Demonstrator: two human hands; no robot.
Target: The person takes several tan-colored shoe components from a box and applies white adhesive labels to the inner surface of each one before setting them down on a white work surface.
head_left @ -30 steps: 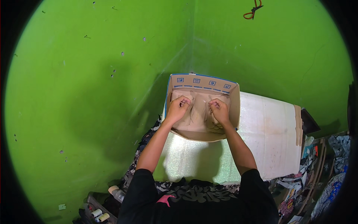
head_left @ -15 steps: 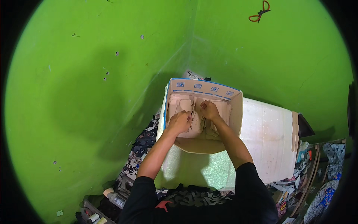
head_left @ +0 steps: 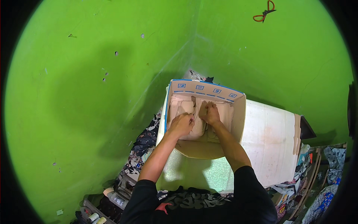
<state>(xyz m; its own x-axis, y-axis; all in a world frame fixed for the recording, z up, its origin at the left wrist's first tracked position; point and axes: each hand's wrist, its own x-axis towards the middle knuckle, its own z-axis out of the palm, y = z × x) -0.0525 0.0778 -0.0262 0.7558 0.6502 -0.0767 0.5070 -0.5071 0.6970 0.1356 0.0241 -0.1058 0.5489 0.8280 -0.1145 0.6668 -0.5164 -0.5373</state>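
Note:
Both hands reach into an open cardboard box (head_left: 208, 151) with blue edging and blue printed marks on its far inner wall. Flat tan pieces (head_left: 199, 127), like cut card, lie in stacks inside it. My left hand (head_left: 182, 124) is over the left stack (head_left: 187, 107), its fingers curled together by the middle pieces; its fingertips are partly hidden, and what they hold cannot be made out. My right hand (head_left: 211, 114) is closed at the upper part of the middle pieces, beside the right stack (head_left: 223, 111), its fingers pinching a tan piece's edge.
The box rests on a white surface (head_left: 268, 142) in the corner of green walls (head_left: 93, 93). Orange-handled scissors (head_left: 264, 13) hang on the right wall. Fabric scraps (head_left: 143, 145) lie at left, with a bottle (head_left: 116, 198) and thread spools (head_left: 93, 217) at lower left. Patterned cloth (head_left: 324, 201) lies at lower right.
The view has shifted slightly, so the box appears a little lower and to the right. My right hand has turned slightly over the middle pieces; my left hand stays at nearly the same place in the box.

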